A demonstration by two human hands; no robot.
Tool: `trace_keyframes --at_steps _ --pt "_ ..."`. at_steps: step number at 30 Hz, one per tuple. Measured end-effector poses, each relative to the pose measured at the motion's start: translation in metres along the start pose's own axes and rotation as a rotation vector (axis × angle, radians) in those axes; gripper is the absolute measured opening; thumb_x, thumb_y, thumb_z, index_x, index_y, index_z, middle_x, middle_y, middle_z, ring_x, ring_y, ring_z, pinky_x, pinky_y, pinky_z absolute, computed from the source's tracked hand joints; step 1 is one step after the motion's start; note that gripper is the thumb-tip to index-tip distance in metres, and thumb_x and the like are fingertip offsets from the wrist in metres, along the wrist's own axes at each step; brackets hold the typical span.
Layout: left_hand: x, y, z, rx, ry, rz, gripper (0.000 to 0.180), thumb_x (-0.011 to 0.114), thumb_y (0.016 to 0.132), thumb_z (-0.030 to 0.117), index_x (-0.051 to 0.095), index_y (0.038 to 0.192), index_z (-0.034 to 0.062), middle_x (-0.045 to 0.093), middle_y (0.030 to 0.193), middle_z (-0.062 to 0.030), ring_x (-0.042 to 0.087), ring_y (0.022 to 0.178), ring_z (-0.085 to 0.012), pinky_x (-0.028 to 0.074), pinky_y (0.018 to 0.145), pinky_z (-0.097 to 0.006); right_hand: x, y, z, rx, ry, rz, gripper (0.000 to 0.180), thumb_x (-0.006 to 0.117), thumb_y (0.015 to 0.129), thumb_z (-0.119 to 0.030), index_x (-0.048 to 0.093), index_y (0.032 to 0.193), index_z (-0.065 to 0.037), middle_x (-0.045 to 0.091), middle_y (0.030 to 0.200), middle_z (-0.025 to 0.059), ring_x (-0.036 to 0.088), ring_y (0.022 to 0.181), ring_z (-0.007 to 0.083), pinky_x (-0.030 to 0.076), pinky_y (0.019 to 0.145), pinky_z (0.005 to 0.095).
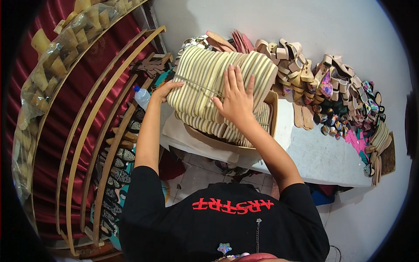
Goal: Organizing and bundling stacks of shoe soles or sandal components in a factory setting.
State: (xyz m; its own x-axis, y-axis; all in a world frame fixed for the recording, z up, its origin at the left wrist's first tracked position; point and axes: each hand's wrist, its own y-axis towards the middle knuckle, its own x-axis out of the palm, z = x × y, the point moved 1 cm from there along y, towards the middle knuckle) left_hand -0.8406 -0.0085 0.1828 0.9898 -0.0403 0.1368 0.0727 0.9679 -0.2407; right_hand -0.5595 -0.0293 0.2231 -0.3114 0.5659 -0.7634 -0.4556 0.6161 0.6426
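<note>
A large row of cream, sole-shaped pieces stands packed side by side on top of a cardboard box, with a thin cord running across it. At its left end, my left hand grips the stack's edge, thumb on top and the other fingers partly hidden. My right hand lies flat on the stack's right part, fingers stretched out and thumb apart. Below this row, more of the same soles fill the box. Whether the row touches the box rim is hidden.
The box stands on a pale table. Sandals are heaped along the wall to the right, near tan insoles. At the left are a blue-capped bottle, wooden racks with shoes, and bagged wooden shoe lasts.
</note>
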Motion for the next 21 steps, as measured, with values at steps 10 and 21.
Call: trace_keyframes --at_steps 10,21 --pt "-0.014 0.002 -0.012 0.092 -0.143 0.068 0.059 0.052 0.08 0.043 0.043 0.122 0.0011 0.052 0.117 -0.0134 0.053 0.103 -0.0199 0.042 0.088 -0.031 -0.04 -0.029 0.038 0.163 0.502 0.371 0.073 0.045 0.079 -0.055 0.028 0.131 -0.006 0.025 0.135 0.0179 0.02 0.128 0.0317 0.003 0.1 0.0553" --pt "-0.018 -0.002 -0.028 0.073 -0.297 0.035 0.072 0.04 0.081 0.056 0.036 0.128 0.0015 0.045 0.126 -0.0132 0.047 0.112 -0.0239 0.037 0.093 -0.035 0.027 -0.093 0.055 0.434 1.074 0.391 0.078 0.027 0.087 -0.054 0.011 0.134 0.006 0.018 0.136 0.0253 0.018 0.127 0.0359 0.014 0.103 0.0412"
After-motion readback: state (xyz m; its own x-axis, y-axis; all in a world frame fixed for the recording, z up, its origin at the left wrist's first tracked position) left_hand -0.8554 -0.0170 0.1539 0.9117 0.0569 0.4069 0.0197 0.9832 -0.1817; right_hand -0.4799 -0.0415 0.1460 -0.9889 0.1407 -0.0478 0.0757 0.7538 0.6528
